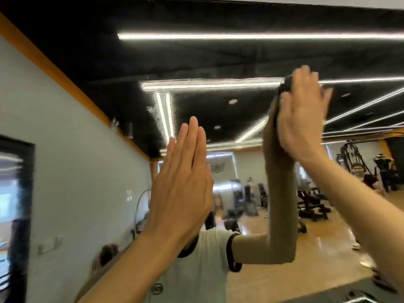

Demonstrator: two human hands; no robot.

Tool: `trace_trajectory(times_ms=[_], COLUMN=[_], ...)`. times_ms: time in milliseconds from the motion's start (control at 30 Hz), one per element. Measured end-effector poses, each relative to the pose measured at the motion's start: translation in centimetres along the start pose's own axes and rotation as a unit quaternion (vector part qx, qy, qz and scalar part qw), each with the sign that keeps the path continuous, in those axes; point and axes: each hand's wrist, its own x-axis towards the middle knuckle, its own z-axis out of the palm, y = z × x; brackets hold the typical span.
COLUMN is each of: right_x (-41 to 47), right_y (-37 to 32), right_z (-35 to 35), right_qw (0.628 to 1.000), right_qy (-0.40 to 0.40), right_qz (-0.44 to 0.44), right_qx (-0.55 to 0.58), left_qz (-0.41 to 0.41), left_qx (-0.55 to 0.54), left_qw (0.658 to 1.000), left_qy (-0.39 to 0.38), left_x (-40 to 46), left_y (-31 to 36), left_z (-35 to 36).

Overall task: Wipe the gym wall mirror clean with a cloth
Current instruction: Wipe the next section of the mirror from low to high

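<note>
The large glass wall mirror fills nearly the whole view, its top edge running under a pale strip of wall at the upper border. Both bare hands are raised against it. The left hand lies flat on the glass near the middle of the view, its fingers straight, close together and pointing up, holding nothing. The right hand is higher and to the right, blurred by motion, its fingers straight and slightly fanned, pressing a dark grey folded cloth against the mirror. Only a small part of the cloth shows, at the fingertips on the left edge of the hand; the rest is hidden under the palm, so its full shape cannot be told. A band of fine smeared streaks runs across the glass to the left of the cloth, over a reflected light strip.

In the reflection stands the person's white short-sleeved T-shirt with dark trim, with the reflected arm bent upward to meet the right hand. Behind it appear a black ceiling with long white light strips, a wooden floor and black gym machines.
</note>
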Motion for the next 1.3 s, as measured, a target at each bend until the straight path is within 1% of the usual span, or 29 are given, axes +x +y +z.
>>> trace_trajectory(times_ms=[67, 133, 167, 200, 267, 367, 433, 500, 533, 567, 600, 667, 700, 733, 767, 800, 867, 933, 1000, 1067, 1100, 1133, 1200, 1267, 1300], right_x=[-1.8, -3.6, -3.9, -3.6, -2.2, -0.1, 0.6, 0.3, -0.3, -1.3, -2.7, -6.4, -7.7, -8.3, -8.1, -7.3, -5.6, -4.3, -3.9, -4.7, -5.4, -6.3, -9.0, -11.0, -10.9], right_y=[-3.7, -6.0, -6.2, -5.6, -2.6, 4.6, 7.9, 7.6, 6.0, 4.0, 1.7, -2.4, -3.6, -3.7, -2.9, -1.5, 2.4, 7.1, 9.9, 8.4, 6.4, 3.8, -0.9, -3.1, -2.5], right_z=[1.5, 2.7, 2.8, 2.5, 1.2, -0.9, -2.3, -2.2, -1.8, -1.2, -0.4, 1.1, 1.5, 1.5, 1.3, 0.7, -0.8, -2.4, -3.5, -3.2, -2.8, -2.2, -0.6, 0.1, 0.1], right_qw=[0.995, 0.976, 0.968, 0.965, 0.971, 0.995, 1.0, 0.999, 0.999, 0.999, 0.999, 0.985, 0.971, 0.959, 0.953, 0.955, 0.971, 0.989, 0.998, 1.0, 1.0, 0.999, 0.987, 0.953, 0.939], right_qy=[-0.011, -0.034, -0.044, -0.054, -0.065, -0.035, -0.016, 0.001, 0.013, 0.019, 0.016, -0.025, -0.043, -0.055, -0.062, -0.068, -0.076, -0.069, -0.041, -0.01, 0.002, 0.003, -0.036, -0.088, -0.104], right_qz=[-0.101, -0.212, -0.244, -0.256, -0.226, -0.098, -0.003, 0.05, 0.051, 0.027, -0.026, -0.168, -0.233, -0.277, -0.294, -0.288, -0.227, -0.133, -0.037, 0.02, 0.016, -0.015, -0.147, -0.286, -0.325], right_qx=[0.019, 0.025, 0.026, 0.028, 0.034, 0.002, -0.019, -0.022, -0.015, -0.001, 0.013, 0.028, 0.032, 0.035, 0.036, 0.035, 0.026, 0.011, -0.002, 0.001, 0.015, 0.037, 0.056, 0.048, 0.04], left_qz=[-0.004, -0.005, -0.007, -0.009, -0.01, -0.008, -0.008, -0.01, -0.011, -0.013, -0.013, -0.01, -0.009, -0.009, -0.009, -0.01, -0.01, -0.01, -0.012, -0.013, -0.014, -0.015, -0.017, -0.02, -0.022], left_qx=[0.008, 0.015, 0.019, 0.023, 0.033, 0.042, 0.046, 0.05, 0.051, 0.052, 0.052, 0.051, 0.052, 0.053, 0.054, 0.056, 0.06, 0.064, 0.067, 0.068, 0.066, 0.064, 0.057, 0.055, 0.056], left_qw=[1.0, 1.0, 1.0, 1.0, 0.999, 0.999, 0.999, 0.998, 0.998, 0.998, 0.998, 0.998, 0.998, 0.998, 0.998, 0.998, 0.997, 0.997, 0.997, 0.997, 0.997, 0.997, 0.998, 0.998, 0.997], left_qy=[0.003, 0.002, 0.0, -0.005, -0.015, -0.027, -0.028, -0.033, -0.035, -0.036, -0.034, -0.028, -0.028, -0.028, -0.03, -0.032, -0.036, -0.041, -0.042, -0.041, -0.04, -0.039, -0.037, -0.039, -0.041], left_x=[0.1, 0.1, 0.0, 0.0, -0.1, -0.1, -0.1, -0.1, -0.1, -0.1, -0.1, -0.1, -0.1, -0.1, -0.1, -0.1, -0.1, 0.0, 0.1, 0.1, 0.2, 0.2, 0.2, 0.2, 0.2], left_y=[0.3, 0.4, 0.4, 0.3, 0.3, 0.3, 0.4, 0.4, 0.4, 0.4, 0.4, 0.5, 0.5, 0.5, 0.5, 0.5, 0.5, 0.5, 0.5, 0.6, 0.6, 0.6, 0.6, 0.6, 0.6], left_z=[0.2, 0.2, 0.2, 0.1, 0.1, 0.0, 0.0, 0.0, 0.0, 0.0, 0.0, 0.0, 0.0, 0.0, -0.1, -0.1, -0.2, -0.2, -0.3, -0.3, -0.3, -0.3, -0.3, -0.4, -0.4])
